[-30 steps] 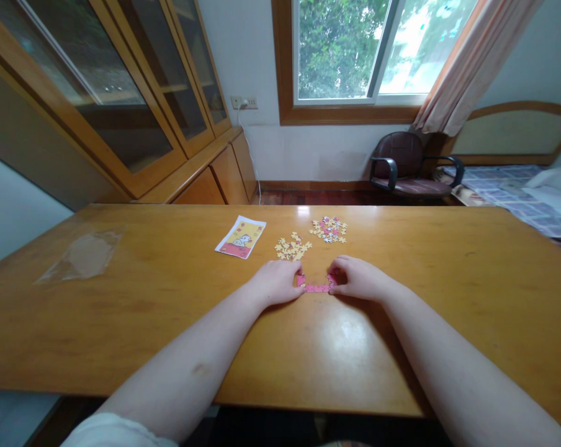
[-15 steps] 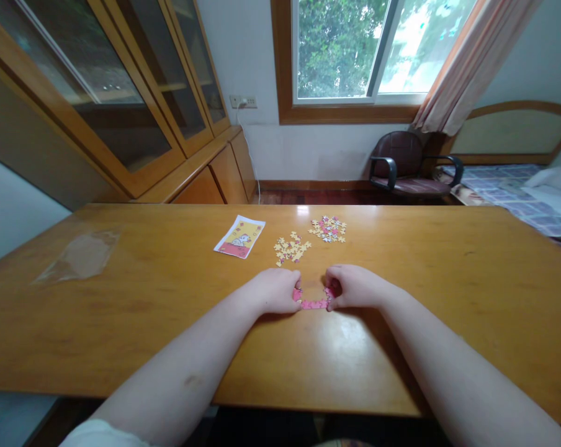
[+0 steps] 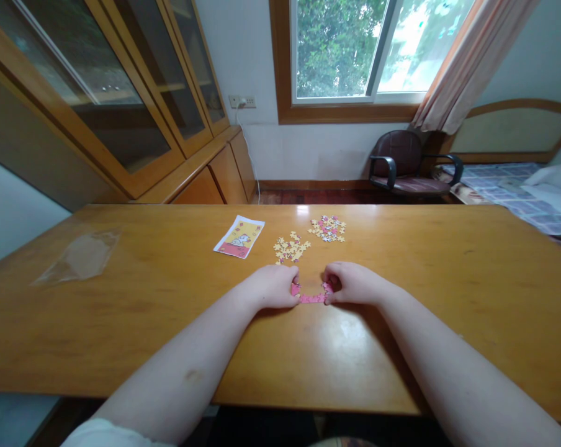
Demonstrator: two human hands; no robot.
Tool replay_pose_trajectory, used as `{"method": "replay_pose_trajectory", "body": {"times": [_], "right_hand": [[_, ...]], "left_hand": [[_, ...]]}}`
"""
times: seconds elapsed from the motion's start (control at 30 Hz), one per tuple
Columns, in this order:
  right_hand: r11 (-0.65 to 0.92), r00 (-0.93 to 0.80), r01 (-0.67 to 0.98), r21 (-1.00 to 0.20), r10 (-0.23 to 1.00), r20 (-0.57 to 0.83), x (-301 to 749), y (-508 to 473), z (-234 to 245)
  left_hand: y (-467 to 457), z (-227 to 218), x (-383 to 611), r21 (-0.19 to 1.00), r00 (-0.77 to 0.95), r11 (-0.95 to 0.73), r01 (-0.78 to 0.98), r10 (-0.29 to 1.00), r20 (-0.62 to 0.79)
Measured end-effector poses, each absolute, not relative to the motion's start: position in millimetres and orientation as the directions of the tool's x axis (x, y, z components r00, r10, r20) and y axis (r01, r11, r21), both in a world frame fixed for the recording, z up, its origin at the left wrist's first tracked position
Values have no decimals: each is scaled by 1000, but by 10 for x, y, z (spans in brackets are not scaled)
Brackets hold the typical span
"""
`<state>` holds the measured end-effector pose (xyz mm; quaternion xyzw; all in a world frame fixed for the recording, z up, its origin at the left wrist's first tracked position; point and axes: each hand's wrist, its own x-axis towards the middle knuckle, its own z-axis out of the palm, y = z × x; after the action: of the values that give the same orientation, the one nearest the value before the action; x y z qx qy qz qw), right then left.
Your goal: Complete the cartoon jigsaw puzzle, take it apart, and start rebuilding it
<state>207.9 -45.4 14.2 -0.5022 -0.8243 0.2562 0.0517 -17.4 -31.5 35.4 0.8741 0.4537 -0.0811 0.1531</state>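
Observation:
A U-shaped strip of joined pink jigsaw pieces [image 3: 313, 299] lies on the wooden table in front of me. My left hand [image 3: 278, 287] grips its left side between thumb and fingers. On the opposite side my right hand [image 3: 350, 284] pinches the right end, fingers curled. The fingers cover parts of both ends. Just beyond my left hand is a loose pile of mostly yellow jigsaw pieces [image 3: 291, 247]. Farther back to the right sits a second pile of mixed yellow, pink and white pieces [image 3: 327, 228].
A picture card [image 3: 239, 237] with a white animal on yellow and pink lies left of the piles. A clear plastic bag [image 3: 82, 254] rests on the left of the table [image 3: 169, 261]. Beyond the table stand a glass-doored cabinet [image 3: 169, 124], an armchair [image 3: 404, 164] and a bed [image 3: 504, 186].
Both hands and the pink strip have shifted slightly away from me, toward the piles. The grip of each hand looks the same.

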Motion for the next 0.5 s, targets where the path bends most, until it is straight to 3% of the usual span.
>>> {"method": "replay_pose_trajectory", "body": {"times": [0.5], "right_hand": [[338, -440, 811, -477, 890, -118, 2087, -436, 111]], "left_hand": [[-230, 301, -210, 233, 557, -510, 828, 796, -236]]}}
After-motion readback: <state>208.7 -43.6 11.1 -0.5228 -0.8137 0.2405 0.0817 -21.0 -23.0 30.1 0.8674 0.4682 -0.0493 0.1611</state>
